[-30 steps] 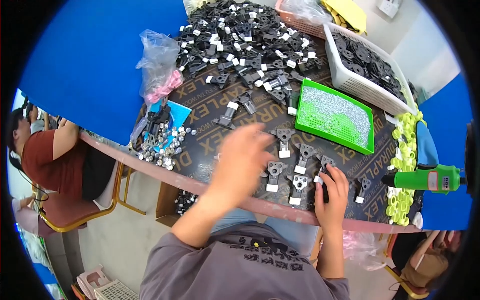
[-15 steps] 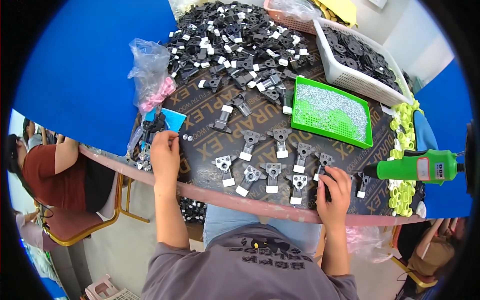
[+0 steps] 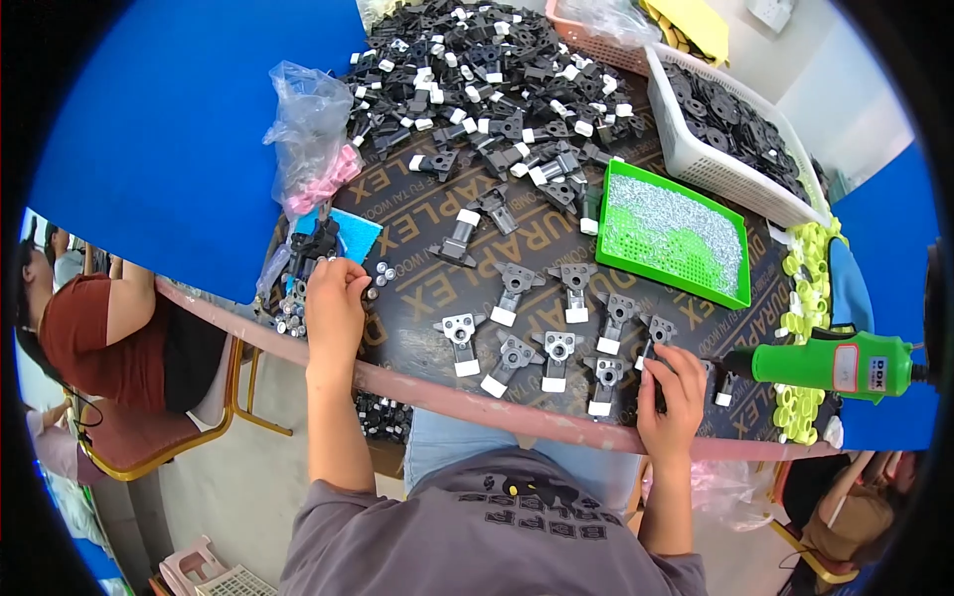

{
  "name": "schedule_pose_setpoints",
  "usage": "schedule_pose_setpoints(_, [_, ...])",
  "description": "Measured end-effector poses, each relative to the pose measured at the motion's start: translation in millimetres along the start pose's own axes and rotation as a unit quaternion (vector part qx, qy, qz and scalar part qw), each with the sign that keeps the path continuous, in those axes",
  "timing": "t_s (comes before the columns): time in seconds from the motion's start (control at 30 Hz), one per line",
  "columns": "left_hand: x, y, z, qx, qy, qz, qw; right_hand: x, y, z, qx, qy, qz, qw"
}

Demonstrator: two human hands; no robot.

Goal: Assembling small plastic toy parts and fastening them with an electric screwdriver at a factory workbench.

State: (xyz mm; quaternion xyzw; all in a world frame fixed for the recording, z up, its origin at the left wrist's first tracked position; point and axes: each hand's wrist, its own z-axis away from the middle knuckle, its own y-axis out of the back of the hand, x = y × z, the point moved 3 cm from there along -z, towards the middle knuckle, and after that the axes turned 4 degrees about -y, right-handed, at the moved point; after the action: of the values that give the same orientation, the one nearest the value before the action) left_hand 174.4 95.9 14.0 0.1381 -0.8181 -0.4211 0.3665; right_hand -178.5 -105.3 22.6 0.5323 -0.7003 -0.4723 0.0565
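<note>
My left hand [image 3: 335,303]: at small silver caps [image 3: 291,320], grip unclear. My right hand [image 3: 676,395]: at black white-ended bracket [image 3: 661,329], grip unclear.

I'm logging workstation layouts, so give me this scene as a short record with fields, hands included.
Left hand: at small silvery round pieces, grip unclear
Right hand: fingers at a black plastic part with a white end, grip unclear
Near side: similar black-and-white parts spread out
Far side: large heap of like parts
Upper right: white perforated plastic basket holding flat black parts
Middle right: bright green plastic tray of tiny silvery pieces
Far right: green handheld tool; yellow-green plastic rings
</note>
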Motion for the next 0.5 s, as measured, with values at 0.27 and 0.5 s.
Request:
schedule_pose_setpoints(0.27, [-8.2, 7.4, 1.7, -0.015, 0.014, 0.040, 0.999, -0.3, -1.7, -5.0, -0.005, -0.002, 0.005, 1.000])
schedule_pose_setpoints(0.5, [-3.2, 7.4, 1.0, -0.022, 0.008, 0.006, 1.000, -3.1, -1.1, -3.6, -0.009, -0.013, 0.006, 1.000])
